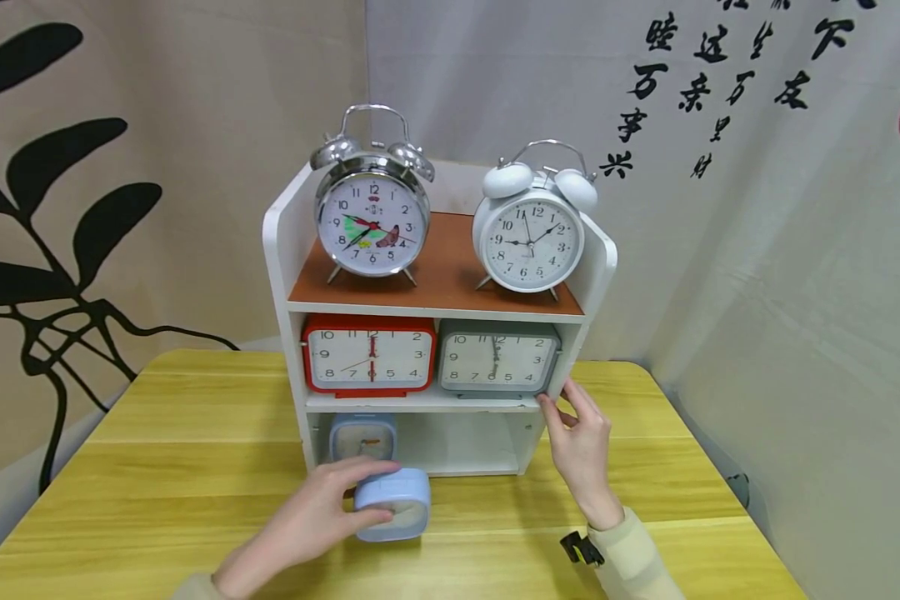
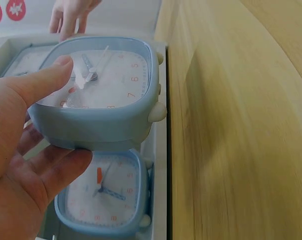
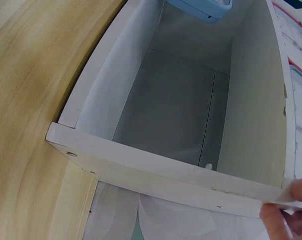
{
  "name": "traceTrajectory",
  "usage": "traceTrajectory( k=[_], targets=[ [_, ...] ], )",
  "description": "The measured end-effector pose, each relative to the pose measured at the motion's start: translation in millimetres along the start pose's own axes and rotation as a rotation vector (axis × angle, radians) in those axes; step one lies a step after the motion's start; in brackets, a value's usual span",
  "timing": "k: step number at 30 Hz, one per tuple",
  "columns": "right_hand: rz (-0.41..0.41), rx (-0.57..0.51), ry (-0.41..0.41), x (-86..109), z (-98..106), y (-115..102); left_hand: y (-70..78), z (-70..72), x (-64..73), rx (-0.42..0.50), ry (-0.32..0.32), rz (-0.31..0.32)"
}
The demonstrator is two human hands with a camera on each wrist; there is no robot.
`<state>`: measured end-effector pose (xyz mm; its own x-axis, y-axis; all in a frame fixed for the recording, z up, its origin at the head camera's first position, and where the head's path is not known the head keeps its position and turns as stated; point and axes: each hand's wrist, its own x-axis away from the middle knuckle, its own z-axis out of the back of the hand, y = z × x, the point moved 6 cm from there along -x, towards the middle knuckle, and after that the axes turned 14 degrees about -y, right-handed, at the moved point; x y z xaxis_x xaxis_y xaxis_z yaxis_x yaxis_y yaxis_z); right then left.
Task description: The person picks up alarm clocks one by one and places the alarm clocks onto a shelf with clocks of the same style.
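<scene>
My left hand (image 1: 330,504) holds a small light-blue alarm clock (image 1: 408,500) in front of the bottom compartment, thumb over its dial side and fingers behind. The left wrist view shows this held clock (image 2: 98,125) up close. A second light-blue alarm clock (image 1: 363,437) stands at the left of the bottom compartment, partly hidden. At the right side of the white shelf (image 1: 465,402), my right hand (image 1: 581,442) pinches the side panel near the middle board. Thumb and fingers of that right hand (image 3: 288,215) lie on either side of the panel's edge.
A silver twin-bell clock (image 1: 373,221) and a white twin-bell clock (image 1: 528,242) stand on the brown top board (image 1: 450,250). The middle compartment holds a red rectangular clock (image 1: 367,358) beside a grey one (image 1: 498,360). Underneath is a wooden table (image 1: 157,467); curtains hang behind.
</scene>
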<state>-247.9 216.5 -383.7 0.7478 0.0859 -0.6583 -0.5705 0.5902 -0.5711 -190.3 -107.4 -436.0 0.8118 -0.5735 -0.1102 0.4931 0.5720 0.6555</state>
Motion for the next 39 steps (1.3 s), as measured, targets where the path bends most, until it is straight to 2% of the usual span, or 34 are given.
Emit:
traceTrajectory(
  k=[7, 30, 39],
  targets=[
    [-0.005, -0.011, 0.0, 0.5, -0.2, -0.8, 5.6, -5.8, -6.9, -0.008, 0.001, -0.019],
    [-0.018, -0.005, -0.012, -0.5, -0.2, -0.3, 15.7, -23.4, -27.8, 0.048, -0.062, -0.034],
    [-0.015, -0.011, -0.008, -0.4, 0.1, -1.0, 21.2, -29.8, -37.7, 0.066, -0.059, -0.056]
  ],
)
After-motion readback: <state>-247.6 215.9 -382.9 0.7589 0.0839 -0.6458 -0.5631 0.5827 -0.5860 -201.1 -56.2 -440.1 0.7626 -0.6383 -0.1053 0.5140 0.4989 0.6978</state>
